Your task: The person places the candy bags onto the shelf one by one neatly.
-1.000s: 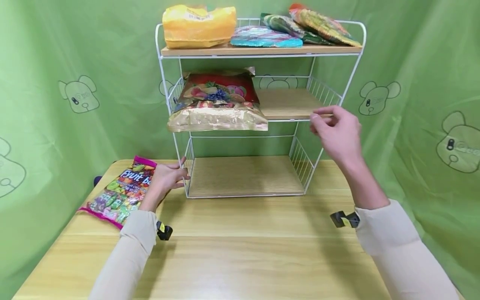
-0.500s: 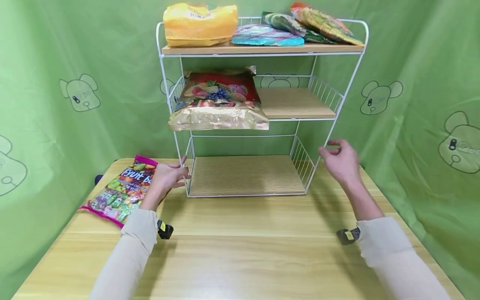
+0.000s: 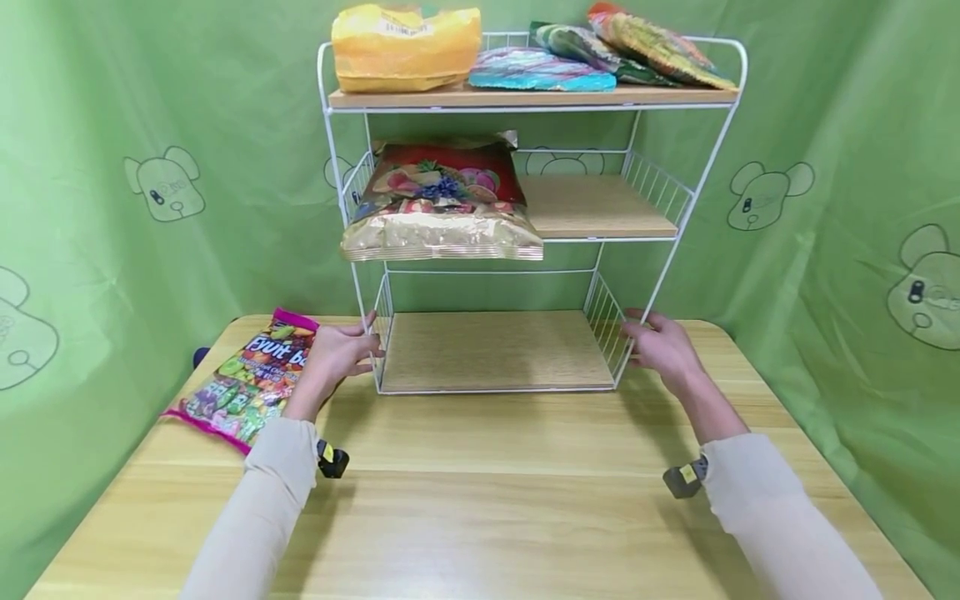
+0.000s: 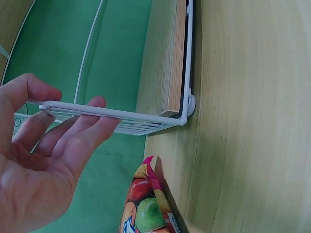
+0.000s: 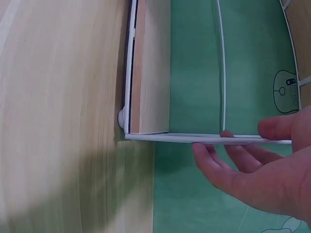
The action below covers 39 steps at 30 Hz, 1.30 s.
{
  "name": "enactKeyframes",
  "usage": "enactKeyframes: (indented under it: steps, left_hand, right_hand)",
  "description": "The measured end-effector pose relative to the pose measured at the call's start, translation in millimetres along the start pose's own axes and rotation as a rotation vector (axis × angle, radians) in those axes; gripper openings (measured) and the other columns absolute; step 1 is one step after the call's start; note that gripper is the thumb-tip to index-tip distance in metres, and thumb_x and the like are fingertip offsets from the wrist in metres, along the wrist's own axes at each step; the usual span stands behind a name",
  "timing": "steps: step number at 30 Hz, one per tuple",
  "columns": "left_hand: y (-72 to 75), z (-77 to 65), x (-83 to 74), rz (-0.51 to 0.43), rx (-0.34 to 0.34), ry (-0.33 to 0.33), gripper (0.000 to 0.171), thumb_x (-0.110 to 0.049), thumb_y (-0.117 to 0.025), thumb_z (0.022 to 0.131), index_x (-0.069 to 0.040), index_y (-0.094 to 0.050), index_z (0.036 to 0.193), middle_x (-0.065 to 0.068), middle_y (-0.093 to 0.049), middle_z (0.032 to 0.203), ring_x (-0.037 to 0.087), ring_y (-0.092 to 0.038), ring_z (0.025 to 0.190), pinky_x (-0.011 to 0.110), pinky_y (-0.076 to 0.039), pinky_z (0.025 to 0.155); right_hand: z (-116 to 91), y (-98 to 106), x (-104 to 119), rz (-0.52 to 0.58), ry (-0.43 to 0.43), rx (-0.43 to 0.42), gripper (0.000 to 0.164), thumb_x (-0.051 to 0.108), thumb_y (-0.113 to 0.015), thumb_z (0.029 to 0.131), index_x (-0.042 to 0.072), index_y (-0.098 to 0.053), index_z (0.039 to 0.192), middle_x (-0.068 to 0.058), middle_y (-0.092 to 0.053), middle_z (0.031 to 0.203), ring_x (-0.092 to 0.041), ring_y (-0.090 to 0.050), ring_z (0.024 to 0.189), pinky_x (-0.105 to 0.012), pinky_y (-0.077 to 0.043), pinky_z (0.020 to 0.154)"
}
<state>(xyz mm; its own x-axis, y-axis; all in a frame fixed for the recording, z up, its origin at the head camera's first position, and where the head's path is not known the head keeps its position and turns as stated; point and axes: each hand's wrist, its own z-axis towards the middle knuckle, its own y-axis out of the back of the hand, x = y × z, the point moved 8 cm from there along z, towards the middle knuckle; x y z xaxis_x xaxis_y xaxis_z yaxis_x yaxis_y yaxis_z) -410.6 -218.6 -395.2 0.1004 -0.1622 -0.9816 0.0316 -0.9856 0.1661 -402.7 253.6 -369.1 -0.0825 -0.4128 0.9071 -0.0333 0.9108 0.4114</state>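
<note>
A white wire shelf rack (image 3: 498, 354) with three wooden boards stands on the table. My left hand (image 3: 333, 358) grips its lower left front post. In the left wrist view, thumb and fingers lie on opposite sides of the white wire (image 4: 146, 116). Over at the lower right front post, my right hand (image 3: 663, 346) holds the frame. The right wrist view has that thumb on one side of the post (image 5: 170, 138) and the fingers on the other. A gold-and-red bag (image 3: 442, 200) fills the middle board's left part, its front end hanging over the edge.
A pink-edged fruit candy bag (image 3: 251, 379) lies on the table (image 3: 480, 517), left of the rack and partly behind my left hand. The top board carries a yellow bag (image 3: 405, 50), a blue bag (image 3: 540, 71) and a yellow-green bag (image 3: 660, 50). Green curtain (image 3: 825, 250) surrounds everything.
My right hand has come down from the middle board's right end, along the right post, to the lower right side, where it now holds the frame. My left hand has stayed put.
</note>
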Motion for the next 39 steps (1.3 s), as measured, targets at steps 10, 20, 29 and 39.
enactKeyframes:
  steps: [10,20,29,39]
  left_hand:
    - [-1.0,1.4,-2.1,-0.006,-0.002,0.002,0.047,-0.005,-0.067,0.086,-0.002,-0.061,0.132,-0.009,-0.055,0.146,0.019,-0.075,0.097,0.04,-0.06,0.092]
    - [1.5,0.3,-3.8,0.014,0.0,-0.012,0.045,-0.006,-0.065,0.088,-0.003,-0.061,0.133,-0.009,-0.054,0.146,0.02,-0.076,0.098,0.037,-0.062,0.089]
    - [1.7,3.2,-0.6,0.043,-0.003,0.009,0.046,-0.008,-0.066,0.085,-0.004,-0.064,0.131,-0.01,-0.057,0.144,0.014,-0.074,0.09,0.033,-0.063,0.084]
    - [-1.5,-0.3,-0.5,0.067,0.021,-0.011,0.046,-0.008,-0.064,0.088,-0.002,-0.061,0.133,-0.011,-0.052,0.15,0.028,-0.072,0.111,0.033,-0.062,0.09]
  right_hand:
    - [4.5,6.6,-1.2,-0.02,0.008,-0.019,0.057,0.022,-0.046,0.105,-0.001,-0.032,0.155,-0.032,-0.049,0.145,-0.015,-0.063,0.099,-0.032,-0.06,0.095]
    - [15.8,7.2,-4.0,0.027,0.005,-0.01,0.056,0.014,-0.052,0.1,-0.007,-0.037,0.15,-0.031,-0.049,0.138,-0.009,-0.066,0.088,-0.04,-0.061,0.094]
    - [11.2,5.9,-3.6,0.07,-0.006,0.039,0.061,0.032,-0.046,0.107,-0.006,-0.032,0.152,-0.03,-0.048,0.141,-0.015,-0.065,0.101,-0.046,-0.056,0.102]
    - [12.2,8.7,-7.0,0.073,-0.015,0.054,0.062,0.032,-0.048,0.106,-0.004,-0.031,0.154,-0.031,-0.046,0.145,-0.011,-0.066,0.098,-0.05,-0.054,0.105]
